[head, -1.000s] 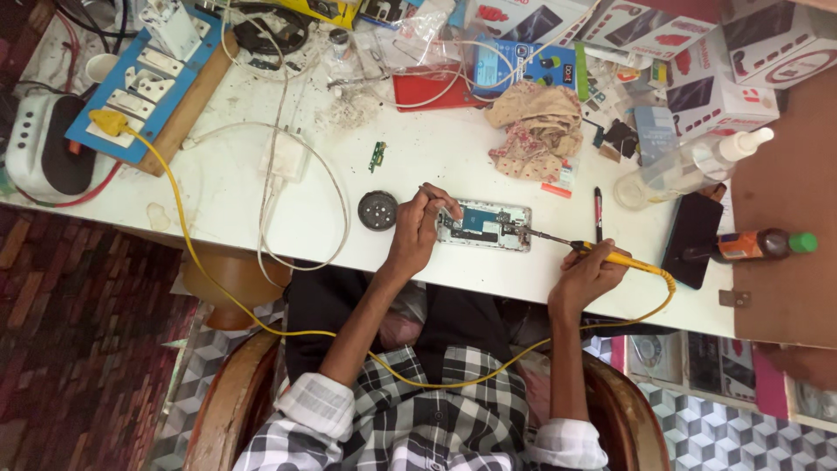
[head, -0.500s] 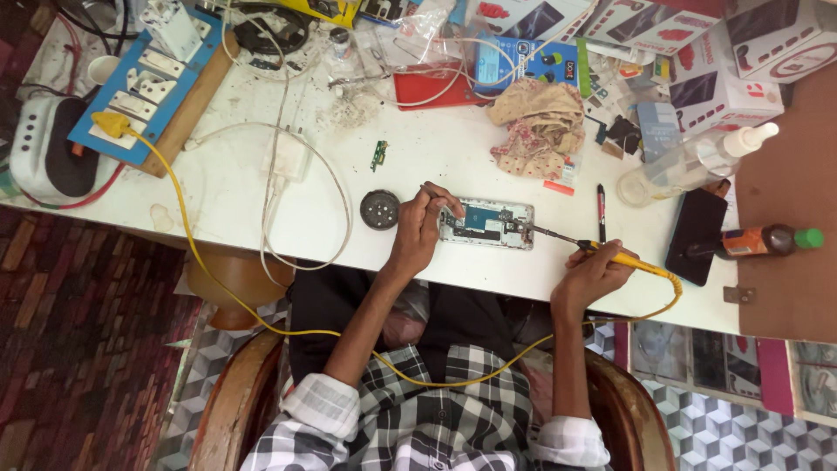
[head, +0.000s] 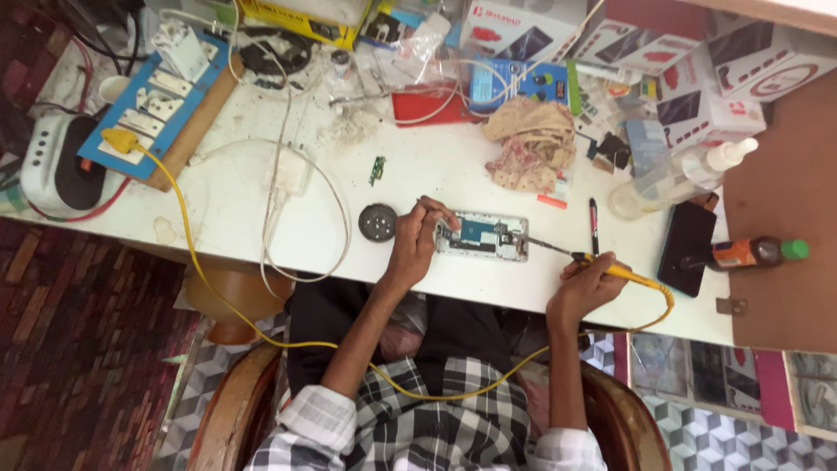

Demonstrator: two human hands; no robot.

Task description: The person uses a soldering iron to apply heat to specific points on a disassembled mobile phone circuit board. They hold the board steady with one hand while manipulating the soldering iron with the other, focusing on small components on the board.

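An opened smartphone (head: pixel 481 236), back cover off and blue board exposed, lies flat near the front edge of the white workbench (head: pixel 235 218), at the centre of the view. The left hand (head: pixel 417 240) rests at its nine-o'clock end, fingers pinched around a thin tool, probably tweezers (head: pixel 433 215), whose tip is set on the phone's interior. The right hand (head: pixel 582 281), at about four o'clock from the phone, is closed around the yellow handle of a soldering iron (head: pixel 567 253); its metal tip reaches the phone's three-o'clock end. The iron's yellow cord (head: pixel 187 253) is seen running under the arms to the blue power strip (head: pixel 148 109) at ten o'clock.

As far as can be judged, the work is in its middle: the phone is already opened and a joint appears to be under the iron, while closing up is not yet done. A small green circuit board (head: pixel 377 169) lies apart at eleven o'clock, and a round black part (head: pixel 377 222) sits just beside the left hand. A crumpled cloth (head: pixel 532 144) is at one o'clock, and a black pen (head: pixel 594 225) at three o'clock.
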